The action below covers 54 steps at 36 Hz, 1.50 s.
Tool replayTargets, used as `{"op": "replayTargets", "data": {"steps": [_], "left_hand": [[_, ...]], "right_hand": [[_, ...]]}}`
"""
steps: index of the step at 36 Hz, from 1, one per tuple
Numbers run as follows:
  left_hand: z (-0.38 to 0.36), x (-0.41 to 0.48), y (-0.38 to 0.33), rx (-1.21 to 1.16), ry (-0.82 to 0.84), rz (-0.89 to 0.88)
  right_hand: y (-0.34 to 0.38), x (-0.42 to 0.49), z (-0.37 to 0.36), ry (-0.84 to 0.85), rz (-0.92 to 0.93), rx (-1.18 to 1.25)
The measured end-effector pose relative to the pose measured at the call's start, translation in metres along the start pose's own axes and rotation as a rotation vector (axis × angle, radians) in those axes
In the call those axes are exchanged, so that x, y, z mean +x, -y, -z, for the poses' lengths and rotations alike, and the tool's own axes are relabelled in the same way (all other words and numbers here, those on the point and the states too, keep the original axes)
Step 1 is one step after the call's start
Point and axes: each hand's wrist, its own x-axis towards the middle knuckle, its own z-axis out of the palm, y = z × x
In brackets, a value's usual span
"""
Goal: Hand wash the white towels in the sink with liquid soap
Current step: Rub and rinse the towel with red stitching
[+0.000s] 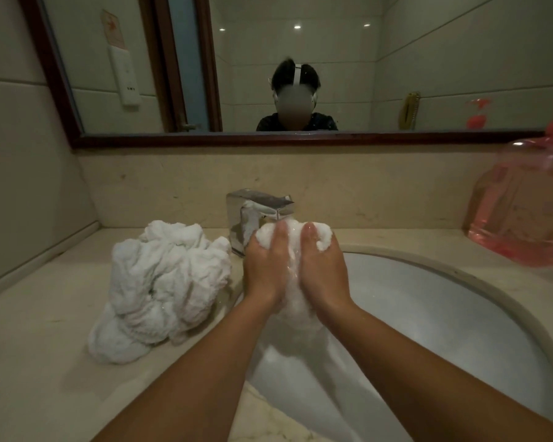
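Over the white oval sink (444, 301), my left hand (265, 269) and my right hand (324, 269) squeeze a bunched wet white towel (296, 232) between them, right under the spout of the chrome faucet (253, 212). Both thumbs press along its top, and the fingers curl round its sides. The towel's lower part hangs between my wrists down into the basin. A second white towel (160, 288) lies crumpled on the counter left of the sink. A large pink bottle of liquid soap (521, 202) stands on the counter at the far right.
The beige stone counter (45, 362) wraps around the basin, with a low backsplash behind it. A dark-framed mirror (268, 140) hangs above and reflects a person. The side wall (20, 193) closes in on the left.
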Motion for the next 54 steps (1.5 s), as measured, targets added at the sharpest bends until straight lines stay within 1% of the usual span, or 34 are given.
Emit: {"op": "replayTargets", "data": {"steps": [2, 5, 7, 9, 10, 13, 15, 16, 19, 22, 24, 27, 29, 34, 38, 41, 43, 45, 47, 52, 54], "left_hand": [[0.0, -0.005, 0.0, 0.01, 0.038, -0.074], [-0.005, -0.012, 0.0, 0.055, 0.081, -0.198], [-0.008, -0.014, -0.001, 0.091, 0.118, -0.212], [-0.009, -0.014, 0.0, 0.066, 0.116, -0.154], [-0.009, -0.012, 0.0, 0.06, 0.1, -0.098], [-0.006, -0.007, -0.002, 0.02, 0.054, 0.167], [-0.003, -0.002, -0.003, -0.071, 0.044, 0.318], [-0.003, 0.004, 0.003, -0.114, 0.036, 0.359], [-0.008, 0.024, 0.027, -0.165, 0.062, 0.396], [-0.006, 0.021, 0.02, -0.157, 0.082, 0.394], [-0.003, 0.018, 0.013, -0.14, 0.116, 0.417], [0.002, 0.011, 0.006, -0.12, 0.18, 0.476], [0.005, 0.009, 0.001, -0.131, 0.177, 0.444], [-0.001, 0.006, 0.001, -0.138, 0.0, 0.412], [-0.001, 0.005, -0.008, -0.135, -0.062, 0.349], [0.0, 0.006, -0.007, -0.118, -0.065, 0.329], [-0.001, 0.002, -0.007, -0.074, -0.033, 0.284], [-0.001, 0.0, -0.007, -0.062, -0.017, 0.257], [-0.002, 0.001, -0.005, -0.088, -0.037, 0.258], [-0.003, 0.003, -0.005, -0.135, -0.041, 0.255], [-0.003, 0.002, -0.007, -0.089, -0.01, 0.225]], "right_hand": [[0.001, 0.005, 0.001, -0.039, -0.025, -0.007], [-0.004, 0.016, 0.007, -0.088, -0.111, 0.056], [-0.007, 0.021, 0.011, -0.074, -0.155, 0.08], [-0.01, 0.023, 0.013, -0.042, -0.185, 0.075], [-0.012, 0.023, 0.013, -0.03, -0.202, 0.076], [-0.015, 0.022, 0.01, -0.022, -0.263, 0.106], [-0.013, 0.019, 0.006, -0.021, -0.245, 0.088], [-0.011, 0.018, 0.005, -0.024, -0.215, 0.077], [-0.003, 0.014, 0.005, 0.001, -0.1, 0.057], [-0.002, 0.012, 0.004, 0.007, -0.03, 0.056], [-0.002, 0.011, 0.002, 0.01, -0.001, 0.047], [0.0, 0.01, 0.003, 0.046, -0.011, 0.064], [0.0, 0.011, 0.005, 0.062, -0.03, 0.086], [0.0, 0.009, 0.005, 0.096, -0.047, 0.03], [-0.006, 0.014, 0.004, 0.071, -0.057, 0.056], [-0.003, 0.012, 0.008, 0.122, -0.117, 0.164], [-0.005, 0.011, 0.011, 0.178, -0.169, 0.186], [-0.009, 0.012, 0.013, 0.189, -0.23, 0.172], [-0.008, 0.011, 0.011, 0.154, -0.243, 0.146], [-0.001, 0.014, 0.006, -0.018, -0.18, 0.064], [0.001, 0.015, 0.009, -0.048, -0.18, 0.053]]}}
